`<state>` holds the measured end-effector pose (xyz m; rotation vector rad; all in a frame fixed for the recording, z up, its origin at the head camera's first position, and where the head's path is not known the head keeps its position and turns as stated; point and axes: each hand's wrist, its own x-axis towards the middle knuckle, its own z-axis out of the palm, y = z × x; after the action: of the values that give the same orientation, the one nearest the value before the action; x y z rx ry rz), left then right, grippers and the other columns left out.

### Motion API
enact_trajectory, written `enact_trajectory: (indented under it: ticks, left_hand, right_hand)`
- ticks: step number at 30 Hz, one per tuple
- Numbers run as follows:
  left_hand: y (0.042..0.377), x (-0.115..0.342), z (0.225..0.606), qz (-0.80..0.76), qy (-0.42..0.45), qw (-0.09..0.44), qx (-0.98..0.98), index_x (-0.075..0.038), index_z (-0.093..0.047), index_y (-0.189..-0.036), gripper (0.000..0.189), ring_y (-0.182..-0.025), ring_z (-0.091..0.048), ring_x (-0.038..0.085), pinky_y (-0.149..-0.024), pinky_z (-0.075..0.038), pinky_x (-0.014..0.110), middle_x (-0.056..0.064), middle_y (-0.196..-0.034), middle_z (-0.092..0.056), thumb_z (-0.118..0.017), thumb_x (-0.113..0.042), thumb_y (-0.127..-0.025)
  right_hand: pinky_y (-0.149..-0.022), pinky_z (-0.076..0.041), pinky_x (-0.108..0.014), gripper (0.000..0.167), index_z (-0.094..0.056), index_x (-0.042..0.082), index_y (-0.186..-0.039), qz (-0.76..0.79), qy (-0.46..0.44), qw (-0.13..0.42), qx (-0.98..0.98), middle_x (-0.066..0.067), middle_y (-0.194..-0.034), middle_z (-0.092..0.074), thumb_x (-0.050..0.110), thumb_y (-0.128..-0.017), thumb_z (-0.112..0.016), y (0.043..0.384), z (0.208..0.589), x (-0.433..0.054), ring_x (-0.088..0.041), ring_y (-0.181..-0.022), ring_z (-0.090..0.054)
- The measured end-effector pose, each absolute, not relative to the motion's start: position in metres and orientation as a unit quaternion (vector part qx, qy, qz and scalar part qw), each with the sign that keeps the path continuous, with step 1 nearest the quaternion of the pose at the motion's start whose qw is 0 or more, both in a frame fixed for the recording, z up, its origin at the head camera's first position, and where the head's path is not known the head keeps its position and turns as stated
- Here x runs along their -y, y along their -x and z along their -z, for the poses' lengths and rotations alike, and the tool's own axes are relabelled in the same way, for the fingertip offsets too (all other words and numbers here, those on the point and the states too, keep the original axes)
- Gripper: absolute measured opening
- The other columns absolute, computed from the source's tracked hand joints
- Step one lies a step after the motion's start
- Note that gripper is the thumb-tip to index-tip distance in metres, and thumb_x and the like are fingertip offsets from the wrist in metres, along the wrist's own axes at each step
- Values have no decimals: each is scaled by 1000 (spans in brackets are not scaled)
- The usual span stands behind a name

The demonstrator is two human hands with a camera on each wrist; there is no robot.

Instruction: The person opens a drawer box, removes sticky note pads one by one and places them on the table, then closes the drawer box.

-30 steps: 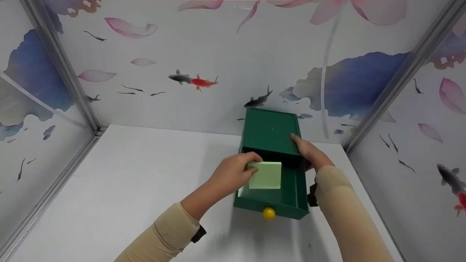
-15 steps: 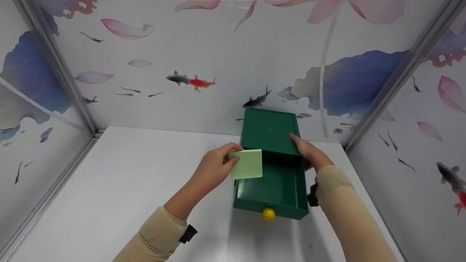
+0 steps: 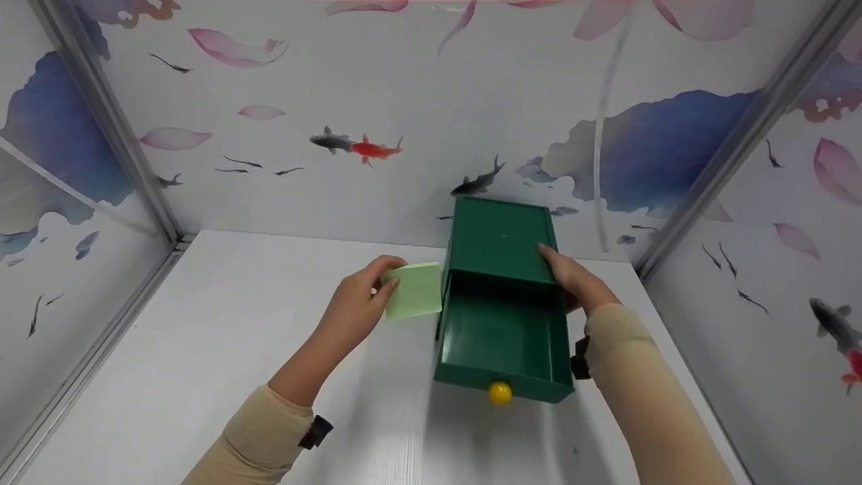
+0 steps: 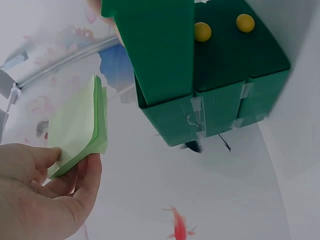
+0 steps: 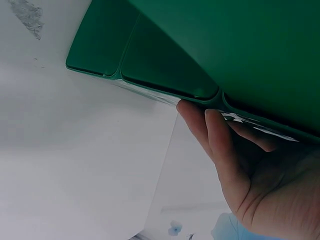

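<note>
Over the white tabletop (image 3: 236,350), we pinched the sticky-note pad (image 3: 415,291) in our left hand (image 3: 353,302), already just left of the green cabinet (image 3: 502,236), whose open top drawer (image 3: 502,337) apparently remained to be shut, our right hand's (image 3: 578,279) fingers gripping the cabinet.

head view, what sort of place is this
Probably an enclosed work booth: a white tabletop walled on three sides by fish-and-petal printed panels, with grey metal posts at the back corners.

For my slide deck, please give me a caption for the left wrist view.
The left hand holds a pale green notepad beside green drawers with yellow knobs.
</note>
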<state>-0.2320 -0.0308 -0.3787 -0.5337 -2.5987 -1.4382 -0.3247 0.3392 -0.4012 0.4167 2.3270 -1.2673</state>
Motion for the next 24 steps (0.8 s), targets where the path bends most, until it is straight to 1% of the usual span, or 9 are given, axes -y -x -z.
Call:
enact_trajectory:
  ticks: [4, 9, 17, 22, 24]
  left_hand:
    - [235, 44, 389, 469, 151, 50, 869, -19, -56, -127, 27, -94, -62, 24, -72, -52, 39, 11, -117, -64, -55, -15, -101]
    - [236, 58, 400, 484, 123, 20, 866, -20, -51, -132, 30, -95, -64, 29, -72, -54, 41, 18, -126, -58, -51, -16, -103]
    - [235, 69, 412, 509, 103, -14, 855, -18, -45, -136, 32, -89, -63, 29, -63, -56, 36, 18, -125, -55, -47, -17, -104]
    - [241, 76, 422, 559, 86, -48, 824, -16, -42, -138, 34, -82, -67, 30, -61, -57, 37, 24, -128, -51, -44, -13, -105]
    - [245, 80, 426, 578, 79, -61, 810, -15, -41, -139, 35, -81, -68, 31, -62, -57, 37, 26, -127, -51, -45, -11, -104]
  right_hand:
    - [-87, -49, -57, 101, -8, -8, -152, 466, -152, 226, -842, -39, -141, -32, 72, -93, -25, 325, 401, -338, -51, -122, -47]
    - [-89, -48, -57, 101, -8, -6, -152, 465, -146, 227, -843, -37, -142, -32, 74, -92, -24, 326, 399, -338, -50, -121, -48]
    - [-91, -46, -58, 99, -6, -6, -152, 473, -144, 231, -838, -38, -142, -30, 72, -93, -24, 326, 401, -341, -50, -124, -45]
    - [-90, -47, -57, 99, -10, -6, -152, 471, -146, 227, -840, -37, -142, -33, 72, -93, -25, 326, 402, -340, -49, -123, -47]
    - [-89, -48, -56, 99, -11, -7, -152, 468, -147, 224, -842, -37, -141, -34, 72, -93, -24, 326, 403, -341, -48, -122, -48]
